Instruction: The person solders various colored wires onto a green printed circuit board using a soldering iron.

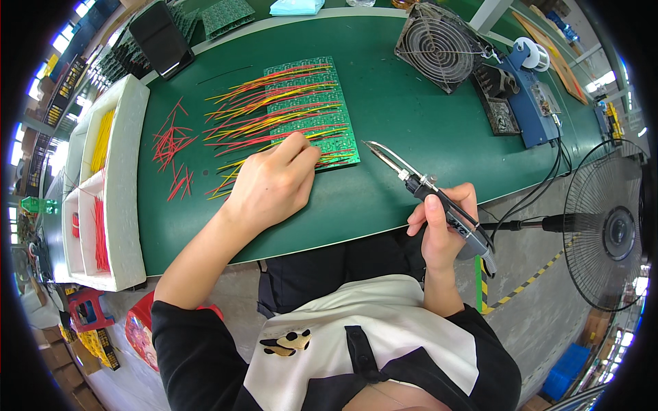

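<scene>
A green circuit board (340,146) lies on the green bench mat, with rows of red and yellow wires (240,123) sticking out past its left side. Over its lower left corner rests my left hand (277,179), fingers bent and pressed together; whatever is between the fingertips is hidden. My right hand (442,236) grips a soldering iron (415,188) with a thin metal tube fixed along it. The iron's tip points up and left, just right of the board and apart from it. Loose red wires (171,145) lie scattered left of the board.
At the left stands a white foam box (128,171) holding yellow wires (103,140) and red wires (101,233). A phone (161,38) leans behind it. A square fan (439,46), a blue soldering station (531,106) and a solder spool (528,55) occupy the back right. Cables hang near a round fan (617,233).
</scene>
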### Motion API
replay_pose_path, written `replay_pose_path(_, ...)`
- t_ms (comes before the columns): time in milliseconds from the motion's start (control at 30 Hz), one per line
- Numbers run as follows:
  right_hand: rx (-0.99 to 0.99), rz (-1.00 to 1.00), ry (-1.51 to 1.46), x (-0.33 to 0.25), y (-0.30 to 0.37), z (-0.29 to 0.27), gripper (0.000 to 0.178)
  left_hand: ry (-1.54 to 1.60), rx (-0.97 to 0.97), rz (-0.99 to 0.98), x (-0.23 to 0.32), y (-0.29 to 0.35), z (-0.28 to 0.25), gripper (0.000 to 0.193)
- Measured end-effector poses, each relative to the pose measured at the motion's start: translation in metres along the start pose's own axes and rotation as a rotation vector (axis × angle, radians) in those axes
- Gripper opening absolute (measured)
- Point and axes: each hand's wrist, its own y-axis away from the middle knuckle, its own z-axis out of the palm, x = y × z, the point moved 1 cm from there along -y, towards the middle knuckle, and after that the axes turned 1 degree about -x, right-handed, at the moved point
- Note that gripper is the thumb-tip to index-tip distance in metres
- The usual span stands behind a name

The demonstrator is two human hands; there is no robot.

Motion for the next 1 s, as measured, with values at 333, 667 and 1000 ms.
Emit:
replay_pose_path(333, 0.156, -0.054, 0.031, -0.002, -0.013, -0.018, 0.017, -0.152, 0.116, 0.068, 0.005, -0.007, -0.007, 0.017)
replay_pose_path(667, 0.168, -0.028, -0.054, 0.004, -0.069, -0.056, 0.016, -0.26, 0.025, 0.15, 0.01, -0.002, -0.004, 0.026)
replay_pose_path(1000, 0.237, -0.03, -0.037, 0.007, -0.069, -0.053, 0.019, -0.408, 0.168, 0.272, 0.011, -0.017, -0.018, 0.019)
